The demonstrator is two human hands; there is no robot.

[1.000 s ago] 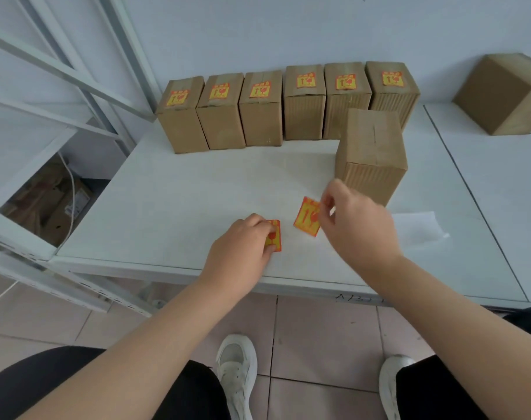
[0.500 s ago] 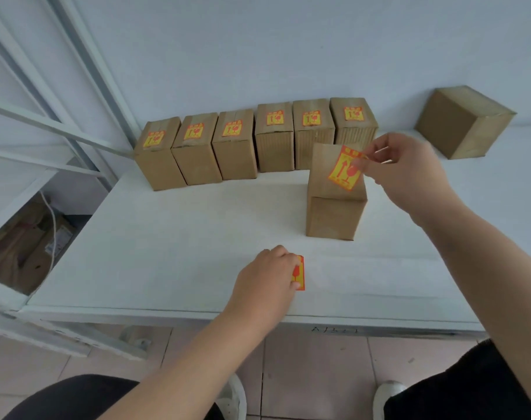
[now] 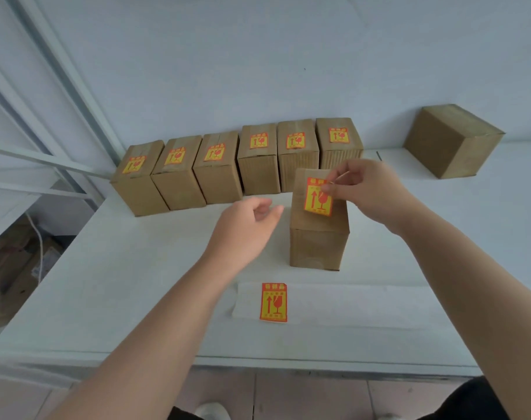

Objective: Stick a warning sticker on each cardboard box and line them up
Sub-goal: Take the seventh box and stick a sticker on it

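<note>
We count six cardboard boxes (image 3: pixel 259 174) standing side by side in a row along the far side of the table (image 3: pixel 130 283). Each has a warning sticker on its top face, so we judge this part of the task done. A seventh box (image 3: pixel 318 237) stands apart, nearer to us than the right end of the row. Our right hand (image 3: pixel 367 192) pinches the upper edge of a sticker (image 3: pixel 318 198) between thumb and forefinger over this box's top face. We cannot tell whether the sticker is pressed down yet. Our left hand (image 3: pixel 246 225) hovers just left of the seventh box, fingers relaxed, holding nothing. A spare sticker (image 3: pixel 273 302) lies on a white backing strip (image 3: pixel 349 307) near the table's near edge. An unlabelled box (image 3: pixel 452 140) sits well apart at the far right. In our judgement, three steps remain: smooth the sticker down, move the seventh box into the row, then label and align the unlabelled box.
</note>
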